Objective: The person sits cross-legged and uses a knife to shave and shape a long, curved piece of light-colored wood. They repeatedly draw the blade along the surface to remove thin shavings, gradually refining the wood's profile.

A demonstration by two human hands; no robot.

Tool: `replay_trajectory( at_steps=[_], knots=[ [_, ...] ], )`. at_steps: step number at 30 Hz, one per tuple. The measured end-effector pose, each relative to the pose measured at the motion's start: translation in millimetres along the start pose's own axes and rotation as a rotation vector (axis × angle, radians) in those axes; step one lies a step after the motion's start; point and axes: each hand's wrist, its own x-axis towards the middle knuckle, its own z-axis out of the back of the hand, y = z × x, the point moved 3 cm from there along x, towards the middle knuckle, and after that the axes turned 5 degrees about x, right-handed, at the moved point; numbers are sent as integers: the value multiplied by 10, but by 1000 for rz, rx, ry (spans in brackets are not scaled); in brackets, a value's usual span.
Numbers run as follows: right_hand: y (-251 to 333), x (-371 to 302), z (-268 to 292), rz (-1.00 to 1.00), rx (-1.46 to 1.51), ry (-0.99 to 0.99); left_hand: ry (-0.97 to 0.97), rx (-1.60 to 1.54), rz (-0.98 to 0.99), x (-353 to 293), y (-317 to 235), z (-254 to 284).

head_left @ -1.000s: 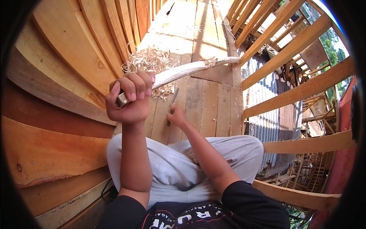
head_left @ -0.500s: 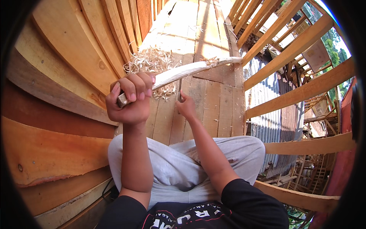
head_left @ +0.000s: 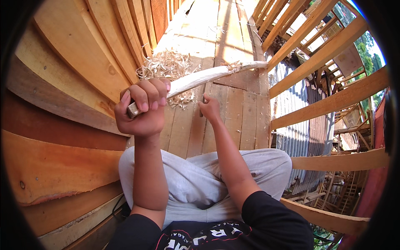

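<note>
My left hand [head_left: 141, 106] is closed in a fist around the near end of a long, slightly curved wooden stick [head_left: 200, 77]. Most of the stick is pale and stripped, while its far part is rougher and darker. It slants away to the right, and its far tip meets the slatted railing. Below the stick's middle, my right hand [head_left: 210, 108] is closed on a slim, dark knife-like tool [head_left: 201, 113]. The fingers hide most of that tool, and its blade cannot be made out clearly.
Curly wood shavings [head_left: 166, 64] lie heaped on the plank floor [head_left: 233, 121] beyond my left hand. A board wall [head_left: 71, 75] rises close on the left. The wooden slat railing [head_left: 329, 112] runs along the right, with corrugated metal sheets [head_left: 291, 129] below it. My crossed legs [head_left: 187, 179] are in front.
My right hand has moved a little away from me and to the right, closer to the stick, with the slim tool still in it. The left hand and stick have hardly moved.
</note>
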Motion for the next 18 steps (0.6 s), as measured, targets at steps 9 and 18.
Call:
replay_trajectory(
  at_steps=[9,18],
  knots=[
    [180,-285,10,68,86,152,13,-14,23,4,10,32],
    [586,-490,1475,-143,-211,462,-44,-47,31,2,31,-6]
  ],
)
